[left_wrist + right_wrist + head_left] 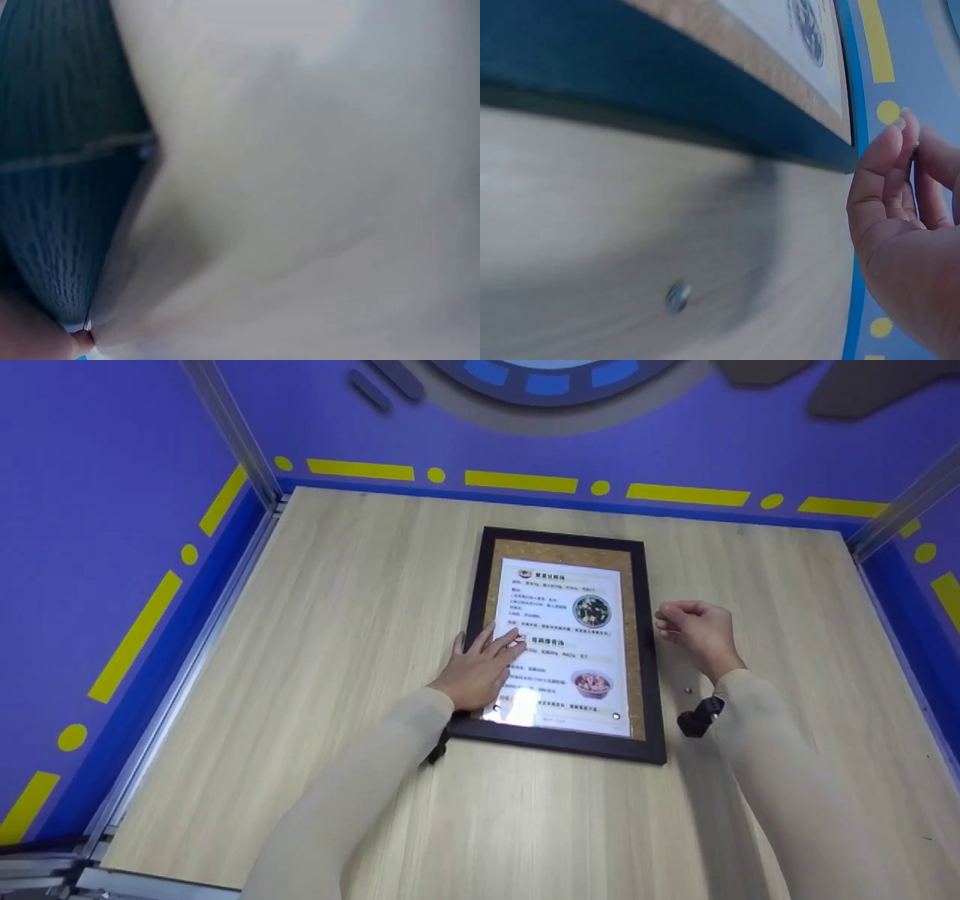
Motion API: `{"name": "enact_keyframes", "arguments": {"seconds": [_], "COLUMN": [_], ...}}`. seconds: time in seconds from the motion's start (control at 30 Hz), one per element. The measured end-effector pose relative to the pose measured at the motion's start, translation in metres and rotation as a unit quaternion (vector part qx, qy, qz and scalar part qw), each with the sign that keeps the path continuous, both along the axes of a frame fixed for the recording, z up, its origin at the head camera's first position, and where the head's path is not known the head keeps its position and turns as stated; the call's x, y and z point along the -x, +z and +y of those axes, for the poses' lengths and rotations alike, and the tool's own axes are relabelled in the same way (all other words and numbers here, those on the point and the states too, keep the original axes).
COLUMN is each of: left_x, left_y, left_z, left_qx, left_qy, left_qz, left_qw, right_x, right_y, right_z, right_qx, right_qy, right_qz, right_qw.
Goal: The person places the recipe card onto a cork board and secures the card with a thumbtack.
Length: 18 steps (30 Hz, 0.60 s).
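A black-framed cork board (636, 577) lies on the table with a printed recipe sheet (559, 607) on its cork. My left hand (480, 667) rests with spread fingers on the sheet's left side and the frame's left edge. Small round tacks (616, 715) show at the sheet's lower corners. Just off the frame's right edge is my right hand (697, 631), raised over the table. Its thumb and fingertips pinch a small dark thing (916, 152), mostly hidden by them. The left wrist view is mostly blurred paper and dark frame (67, 225).
A small shiny metal tack (678, 297) lies on the wooden table (360, 585) to the right of the board, near the right wrist's black camera (699, 718). Blue panels with yellow marks (521, 480) border the table at the back and sides.
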<state>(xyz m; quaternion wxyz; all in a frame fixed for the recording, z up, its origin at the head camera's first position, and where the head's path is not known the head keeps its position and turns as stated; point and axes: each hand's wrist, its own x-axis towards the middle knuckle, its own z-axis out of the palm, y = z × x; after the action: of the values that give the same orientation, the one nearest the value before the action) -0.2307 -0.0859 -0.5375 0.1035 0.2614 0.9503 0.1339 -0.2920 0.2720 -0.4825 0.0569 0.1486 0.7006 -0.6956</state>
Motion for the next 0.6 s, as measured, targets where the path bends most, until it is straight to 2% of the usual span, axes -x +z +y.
{"name": "enact_keyframes", "arguments": {"seconds": [0.07,0.23,0.47,0.6], "left_x": [0.001,0.000,-0.001,0.000], "left_y": [-0.001,-0.003,-0.004,-0.004], "left_z": [0.001,0.001,0.001,0.001], "left_qx": [-0.003,-0.001,-0.001,-0.001], "left_qy": [0.001,0.000,0.000,0.002], "left_qz": [0.004,0.002,0.009,0.012], "left_qw": [1.0000,1.0000,1.0000,0.9999], "right_x": [0.008,0.022,0.034,0.042], "right_y": [0.000,-0.005,-0.015,-0.017], "right_z": [-0.005,-0.014,-0.021,-0.025], "right_qx": [0.024,0.035,0.010,-0.005], "right_qy": [-0.010,-0.021,-0.037,-0.032], "right_qz": [0.012,0.020,0.016,0.024], "right_qw": [0.9996,0.9989,0.9991,0.9992]}}
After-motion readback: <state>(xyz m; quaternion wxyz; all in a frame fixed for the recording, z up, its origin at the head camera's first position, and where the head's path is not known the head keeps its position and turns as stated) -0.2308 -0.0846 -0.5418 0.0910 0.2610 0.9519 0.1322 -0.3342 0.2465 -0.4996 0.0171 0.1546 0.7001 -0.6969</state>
